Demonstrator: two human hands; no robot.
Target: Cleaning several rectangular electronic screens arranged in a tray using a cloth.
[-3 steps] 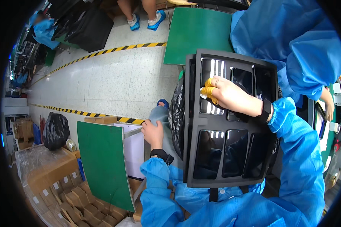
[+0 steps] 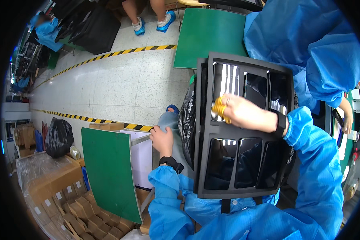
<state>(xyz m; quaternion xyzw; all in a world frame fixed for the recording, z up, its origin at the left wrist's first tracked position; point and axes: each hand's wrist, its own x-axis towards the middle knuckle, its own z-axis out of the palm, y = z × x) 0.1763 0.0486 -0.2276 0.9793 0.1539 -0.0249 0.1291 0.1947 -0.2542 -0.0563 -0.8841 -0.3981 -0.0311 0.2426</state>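
A black foam tray [image 2: 204,160] holds several dark, glossy phone-sized screens in its slots. My right hand [image 2: 244,113], with yellow finger cots [image 2: 219,108] on its fingertips, is over the upper left screen [image 2: 227,76]. Its fingers are pinched on a small white wipe [image 2: 214,109], pressed to the lower part of that glass. Below lie more screens, such as the lower left one [image 2: 221,164]. My left hand [image 2: 163,141] holds nothing and rests by my knee, beside the metal frame of a green board, its fingers loosely bent and apart.
A green board [image 2: 106,172] stands at left, near cartons with brown cardboard dividers [image 2: 88,212]. Black plastic [image 2: 186,120] bulges beside the tray. A green table [image 2: 210,36] is beyond it. A co-worker in blue [image 2: 332,60] sits at right; another person's legs [image 2: 158,12] show at the top.
My right hand has slid down the upper left screen with the wipe, uncovering more of its upper glass. My left hand has stayed put.
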